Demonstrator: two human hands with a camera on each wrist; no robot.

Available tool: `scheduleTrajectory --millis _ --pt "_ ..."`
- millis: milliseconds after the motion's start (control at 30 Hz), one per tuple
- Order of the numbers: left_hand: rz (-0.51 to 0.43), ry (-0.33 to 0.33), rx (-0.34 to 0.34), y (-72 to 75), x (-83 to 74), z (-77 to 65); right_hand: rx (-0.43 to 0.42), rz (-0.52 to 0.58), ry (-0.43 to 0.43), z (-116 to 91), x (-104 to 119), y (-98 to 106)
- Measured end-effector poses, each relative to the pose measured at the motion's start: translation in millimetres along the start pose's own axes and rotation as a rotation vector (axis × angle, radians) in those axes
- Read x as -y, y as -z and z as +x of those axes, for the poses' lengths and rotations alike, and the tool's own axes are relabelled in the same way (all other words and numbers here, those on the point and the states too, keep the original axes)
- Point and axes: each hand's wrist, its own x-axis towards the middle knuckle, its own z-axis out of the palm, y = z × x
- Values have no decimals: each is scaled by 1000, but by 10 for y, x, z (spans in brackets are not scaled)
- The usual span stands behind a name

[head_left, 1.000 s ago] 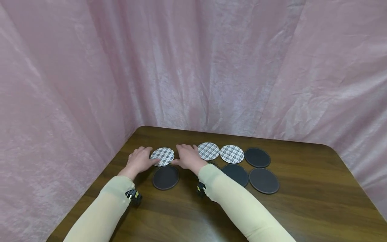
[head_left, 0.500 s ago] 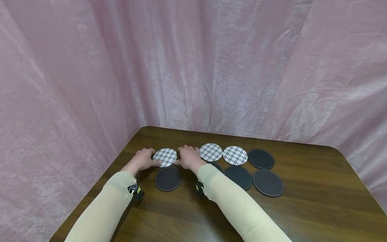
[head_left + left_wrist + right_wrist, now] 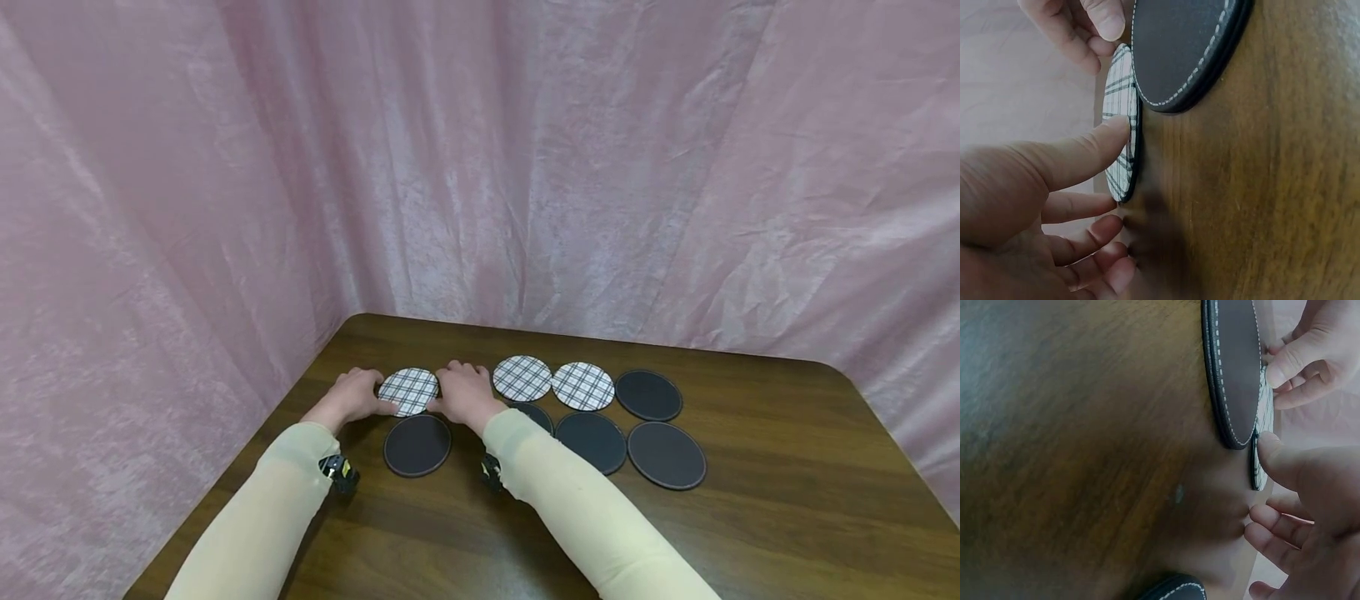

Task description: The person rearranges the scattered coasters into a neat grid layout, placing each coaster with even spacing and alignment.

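A round plaid coaster (image 3: 408,392) lies flat on the wooden table, between both hands. My left hand (image 3: 352,395) holds its left side, the thumb (image 3: 1119,128) over the plaid face and the index fingertip at the rim. From the right side my right hand (image 3: 465,393) holds the same coaster, with the thumb (image 3: 1270,442) at its near edge and the other fingers by the tabletop. Close below the plaid coaster lies a dark coaster (image 3: 417,446) with pale edge stitching, seen large in both wrist views.
Right of my right hand lie two more plaid coasters, one at the left (image 3: 522,378) and one beside it (image 3: 583,386), then a dark coaster (image 3: 648,395). Several dark coasters (image 3: 591,442) form a nearer row, one partly hidden by my right sleeve. Pink curtains (image 3: 600,167) hang behind the table.
The view has shifted slightly. Both hands stay around the plaid coaster; in the last half second my right hand has moved slightly left.
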Motion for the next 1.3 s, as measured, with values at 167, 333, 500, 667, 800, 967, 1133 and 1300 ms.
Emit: scheduleTrajectory --millis 167,333,500,667,800,967,1133,1300 --pt "-8 -3 3 1 29 47 -11 -28 16 -24 7 6" --pt "-20 5 -1 -73 140 157 -23 -45 15 -18 12 -40" --pt "-54 55 0 -57 32 102 -26 -31 11 5 9 -92" --pt "-65 52 -28 -72 10 92 -31 -31 4 -9 20 -53" --pt "-92 58 -29 -65 -31 56 -33 3 -3 7 19 -47" --pt "-111 25 -25 -113 32 87 -41 57 -5 24 8 -62" --pt "-161 21 -27 -110 -32 38 -49 73 -4 20 -15 -81" --pt "-136 -20 -63 -89 -75 46 -68 84 -3 28 -66 -48"
